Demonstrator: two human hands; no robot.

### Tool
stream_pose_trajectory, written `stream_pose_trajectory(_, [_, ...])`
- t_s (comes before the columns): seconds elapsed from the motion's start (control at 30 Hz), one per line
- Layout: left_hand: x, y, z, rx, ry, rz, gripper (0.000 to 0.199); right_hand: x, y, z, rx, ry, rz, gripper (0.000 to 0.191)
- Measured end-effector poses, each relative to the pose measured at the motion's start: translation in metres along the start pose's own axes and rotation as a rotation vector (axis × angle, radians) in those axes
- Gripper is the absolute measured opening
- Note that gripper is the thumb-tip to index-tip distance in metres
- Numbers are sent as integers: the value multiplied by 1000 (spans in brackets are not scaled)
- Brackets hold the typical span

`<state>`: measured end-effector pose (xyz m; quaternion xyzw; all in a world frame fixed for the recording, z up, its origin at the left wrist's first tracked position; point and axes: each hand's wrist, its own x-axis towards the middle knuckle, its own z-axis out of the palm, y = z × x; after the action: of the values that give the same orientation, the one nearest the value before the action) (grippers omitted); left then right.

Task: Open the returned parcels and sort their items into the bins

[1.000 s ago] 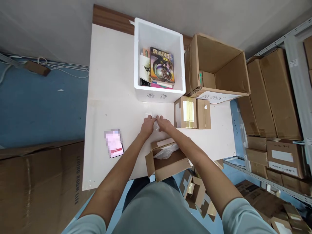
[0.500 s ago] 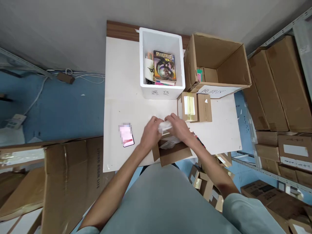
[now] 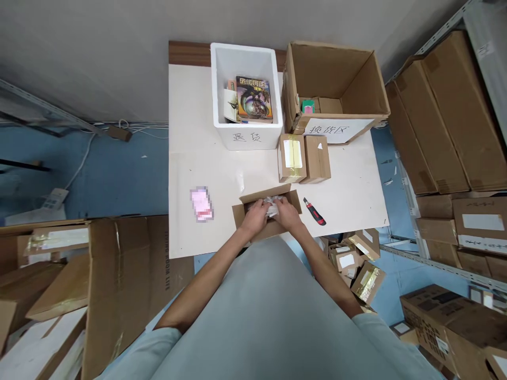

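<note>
The left hand [image 3: 256,215] and the right hand [image 3: 287,213] both reach down into an open cardboard box [image 3: 266,194], their fingers bent and touching a bunch of clear plastic wrap [image 3: 272,206] that lies between them inside it; whether the fingers grip the wrap or only press on it, I cannot tell. The box stands at the near edge of the white surface [image 3: 198,148], close against the person's shirt [image 3: 257,295], with its flaps spread outward. Just beside it, on the right, a red and black utility knife [image 3: 315,212] lies at a slant. Well to the left of the box lies a phone [image 3: 202,204], its screen blurred out. Beyond the hands, two small closed boxes [image 3: 304,159] stand side by side, the left one with a white label and yellowish tape. Behind them, a white foam box [image 3: 247,139] holds books [image 3: 254,100], and to its right stands a large open carton [image 3: 359,87] with smaller boxes inside and a handwritten paper sheet [image 3: 330,130] on its front. Farther out, more boxes [image 3: 364,274] lie on the blue floor [image 3: 396,290], tall cartons [image 3: 447,116] fill the shelf on the right, and a big carton [image 3: 127,274] stands at the left.
</note>
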<state>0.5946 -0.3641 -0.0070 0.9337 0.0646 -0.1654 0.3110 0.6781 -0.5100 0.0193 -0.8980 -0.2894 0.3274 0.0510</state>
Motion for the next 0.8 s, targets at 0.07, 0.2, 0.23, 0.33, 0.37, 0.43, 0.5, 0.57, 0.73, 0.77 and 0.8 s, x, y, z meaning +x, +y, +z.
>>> stream_pose_trajectory(0.07, [-1, 0, 3, 72, -7, -21, 51, 9, 2, 1, 5, -30, -25, 62])
stream_pose_trajectory(0.2, [-23, -1, -4, 48, 57, -11, 58, 7, 17, 4, 59, -4, -101, 73])
stream_pose_trajectory(0.23, [-30, -3, -10, 8, 105, -6, 56, 3, 22, 5, 87, 24, -126, 73])
stream_pose_trajectory(0.33, [-40, -19, -41, -139, 316, -50, 42, -14, 38, 4, 204, 143, -200, 63])
stream_pose_trajectory(0.37, [-38, -28, -53, -169, 383, -93, 40, -20, 43, 3, 247, 186, -221, 58])
stream_pose_trajectory(0.43, [-22, -51, -72, -154, 458, -201, 40, -30, 50, -1, 319, 261, -252, 50])
stream_pose_trajectory(0.5, [5, -77, -81, -122, 430, -293, 46, -39, 53, -8, 365, 319, -261, 45])
stream_pose_trajectory(0.57, [38, -101, -77, -100, 344, -389, 55, -44, 56, -14, 392, 384, -237, 41])
stream_pose_trajectory(0.73, [107, -138, -38, -68, 158, -544, 73, -51, 66, -24, 448, 463, -66, 38])
stream_pose_trajectory(0.77, [114, -141, -31, -69, 151, -564, 72, -51, 70, -23, 453, 468, -30, 39])
stream_pose_trajectory(0.8, [120, -144, -24, -76, 155, -578, 69, -52, 74, -23, 457, 474, -1, 40])
